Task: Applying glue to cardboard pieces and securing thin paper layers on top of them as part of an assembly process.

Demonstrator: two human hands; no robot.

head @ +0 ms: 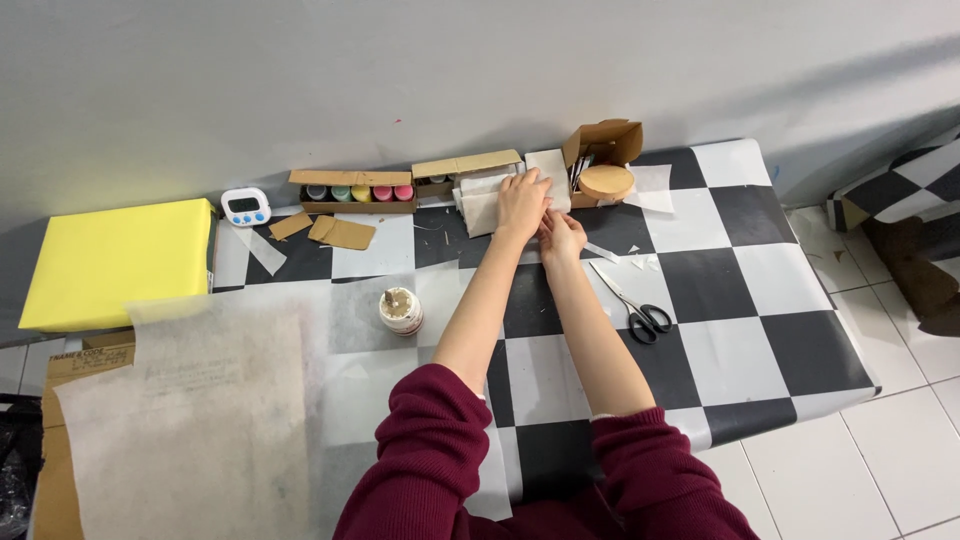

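Observation:
Both my arms in dark red sleeves reach to the far edge of a black-and-white checkered table (760,330). My left hand (523,202) lies flat on a stack of white paper sheets (482,207) near the wall. My right hand (562,236) is just below it, fingers curled at the stack's lower right edge, seemingly pinching a sheet. An upright white sheet (550,166) stands behind the hands.
Black scissors (636,309) lie right of my right arm, a small glue jar (401,311) to the left. Along the wall are a cardboard box of paint pots (352,191), an open box with a round wooden lid (605,181), a timer (246,206), a yellow pad (115,262), tissue paper (200,420).

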